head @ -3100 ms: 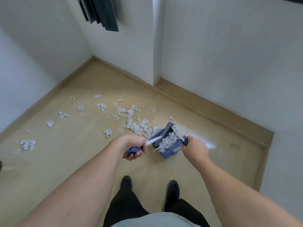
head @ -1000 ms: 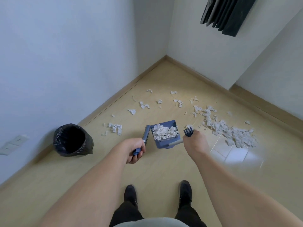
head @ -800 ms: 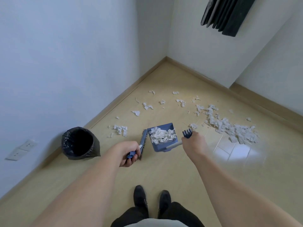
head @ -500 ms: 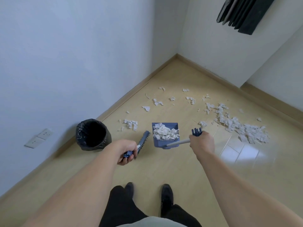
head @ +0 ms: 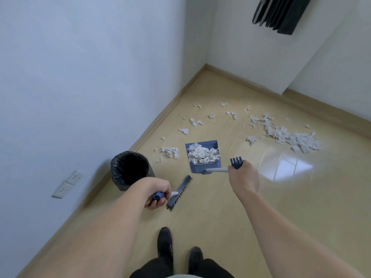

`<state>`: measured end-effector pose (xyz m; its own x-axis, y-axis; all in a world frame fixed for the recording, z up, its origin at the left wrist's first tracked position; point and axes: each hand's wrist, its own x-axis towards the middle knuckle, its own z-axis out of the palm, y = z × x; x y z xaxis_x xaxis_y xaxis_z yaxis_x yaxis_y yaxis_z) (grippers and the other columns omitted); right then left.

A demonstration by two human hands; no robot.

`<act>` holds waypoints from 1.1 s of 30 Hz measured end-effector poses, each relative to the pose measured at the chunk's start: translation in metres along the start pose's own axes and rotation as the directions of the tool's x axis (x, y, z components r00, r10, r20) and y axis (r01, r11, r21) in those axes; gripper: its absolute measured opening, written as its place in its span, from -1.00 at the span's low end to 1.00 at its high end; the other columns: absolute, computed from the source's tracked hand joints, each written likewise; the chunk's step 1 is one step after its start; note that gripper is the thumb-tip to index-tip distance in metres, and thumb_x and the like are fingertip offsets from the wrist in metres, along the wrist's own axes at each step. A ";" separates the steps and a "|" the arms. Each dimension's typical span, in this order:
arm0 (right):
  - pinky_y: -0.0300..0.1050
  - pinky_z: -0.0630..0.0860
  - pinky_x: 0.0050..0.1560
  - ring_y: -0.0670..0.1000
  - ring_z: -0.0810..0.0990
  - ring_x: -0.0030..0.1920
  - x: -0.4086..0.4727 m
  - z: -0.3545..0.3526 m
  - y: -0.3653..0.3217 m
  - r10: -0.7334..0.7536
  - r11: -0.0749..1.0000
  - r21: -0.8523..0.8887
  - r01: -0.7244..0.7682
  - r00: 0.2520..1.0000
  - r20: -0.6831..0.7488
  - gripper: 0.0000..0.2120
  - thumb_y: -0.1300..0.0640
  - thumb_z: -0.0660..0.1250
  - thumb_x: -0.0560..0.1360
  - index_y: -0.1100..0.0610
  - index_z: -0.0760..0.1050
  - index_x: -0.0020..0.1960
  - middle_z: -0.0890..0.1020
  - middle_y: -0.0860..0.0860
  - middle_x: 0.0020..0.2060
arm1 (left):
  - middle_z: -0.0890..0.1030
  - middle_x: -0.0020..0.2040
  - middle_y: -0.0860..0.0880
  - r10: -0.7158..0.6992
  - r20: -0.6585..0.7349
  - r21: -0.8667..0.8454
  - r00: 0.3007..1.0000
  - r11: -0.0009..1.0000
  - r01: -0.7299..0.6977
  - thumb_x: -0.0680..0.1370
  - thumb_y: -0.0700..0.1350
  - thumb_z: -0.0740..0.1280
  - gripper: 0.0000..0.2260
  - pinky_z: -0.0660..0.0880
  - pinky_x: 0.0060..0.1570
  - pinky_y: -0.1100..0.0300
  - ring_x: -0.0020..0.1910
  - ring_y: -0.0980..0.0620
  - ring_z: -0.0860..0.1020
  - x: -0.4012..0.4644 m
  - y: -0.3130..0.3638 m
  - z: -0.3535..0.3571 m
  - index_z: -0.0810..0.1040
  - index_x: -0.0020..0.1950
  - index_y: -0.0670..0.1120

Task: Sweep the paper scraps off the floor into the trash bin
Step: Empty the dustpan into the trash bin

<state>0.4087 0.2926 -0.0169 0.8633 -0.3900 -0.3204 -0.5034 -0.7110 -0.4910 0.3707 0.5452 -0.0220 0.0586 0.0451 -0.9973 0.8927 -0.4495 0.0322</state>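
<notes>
Right hand (head: 244, 178) fisted on dustpan (head: 202, 157) handle (pan loaded with paper scraps (head: 203, 155)); left hand (head: 155, 194) fisted on brush (head: 179, 193). Trash bin (head: 131, 170) against wall; bare floor (head: 281, 207) rightward; loose scraps (head: 291, 137) beyond

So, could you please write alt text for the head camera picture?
A person's right hand holds a blue dustpan full of paper scraps, and the left hand holds a brush, beside a black-lined trash bin. More scraps lie on the wooden floor.

Blue dustpan (head: 202, 155), white paper scraps (head: 289, 136), black-lined trash bin (head: 131, 170).
</notes>
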 end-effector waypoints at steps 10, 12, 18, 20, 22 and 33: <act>-0.11 0.39 -0.24 0.12 0.51 -0.23 -0.081 0.033 -0.002 -0.102 0.994 0.035 0.101 0.994 0.044 -0.88 0.04 0.27 0.50 0.09 0.46 -0.14 0.51 0.00 -0.29 | 0.46 -0.39 -0.03 0.075 -0.073 -0.068 0.994 0.994 -0.080 0.45 -0.20 0.23 -0.82 0.30 -0.44 0.34 -0.55 0.12 0.38 0.001 -0.091 -0.020 0.46 0.02 -0.20; -0.11 0.38 -0.23 0.12 0.51 -0.21 -0.102 0.042 -0.007 -0.097 0.995 0.030 0.096 0.995 0.037 -0.87 0.03 0.27 0.51 0.09 0.47 -0.11 0.53 0.01 -0.25 | 0.45 -0.39 -0.03 0.076 -0.075 -0.047 0.994 0.996 -0.079 0.46 -0.21 0.21 -0.88 0.28 -0.43 0.33 -0.53 0.12 0.37 0.000 -0.107 -0.027 0.46 -0.04 -0.19; -0.12 0.39 -0.19 0.12 0.52 -0.18 -0.152 0.074 -0.044 -0.054 0.997 0.057 0.053 0.998 0.011 -0.86 -0.01 0.26 0.53 0.05 0.46 -0.10 0.53 -0.01 -0.23 | 0.44 -0.38 -0.07 0.105 -0.108 -0.031 0.989 0.994 -0.109 0.48 -0.23 0.21 -0.92 0.31 -0.41 0.30 -0.49 0.09 0.38 0.013 -0.139 -0.062 0.43 -0.06 -0.21; -0.12 0.40 -0.19 0.11 0.52 -0.18 -0.166 0.086 -0.049 -0.022 0.998 0.061 0.021 1.000 0.009 -0.88 0.01 0.27 0.52 0.06 0.46 -0.10 0.53 -0.01 -0.22 | 0.44 -0.39 -0.08 0.101 -0.110 -0.027 0.989 0.994 -0.104 0.49 -0.23 0.21 -0.94 0.32 -0.40 0.29 -0.49 0.07 0.38 0.018 -0.155 -0.073 0.43 -0.09 -0.21; -0.12 0.45 -0.21 0.12 0.54 -0.20 -0.183 0.107 -0.054 0.035 0.996 0.078 -0.035 0.999 -0.001 -0.88 0.02 0.28 0.49 0.06 0.47 -0.11 0.56 -0.01 -0.23 | 0.44 -0.40 -0.09 0.089 -0.083 -0.015 0.993 0.996 -0.090 0.50 -0.23 0.22 -0.95 0.33 -0.40 0.29 -0.49 0.06 0.37 0.027 -0.176 -0.095 0.43 -0.10 -0.21; -0.09 0.48 -0.22 0.11 0.57 -0.20 -0.240 0.119 -0.061 -0.077 0.997 -0.007 0.077 0.996 -0.039 -0.93 -0.02 0.30 0.48 -0.03 0.48 -0.09 0.59 -0.07 -0.26 | 0.54 -0.33 -0.15 0.054 -0.083 0.086 0.995 0.995 -0.047 0.50 -0.25 0.21 -0.83 0.42 -0.50 0.27 -0.50 0.04 0.43 0.042 -0.219 -0.168 0.45 0.05 -0.28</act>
<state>0.2279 0.4995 -0.0060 0.9004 -0.3565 -0.2495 -0.4351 -0.7433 -0.5082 0.2522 0.7952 -0.0594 0.1441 0.0949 -0.9850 0.8472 -0.5262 0.0732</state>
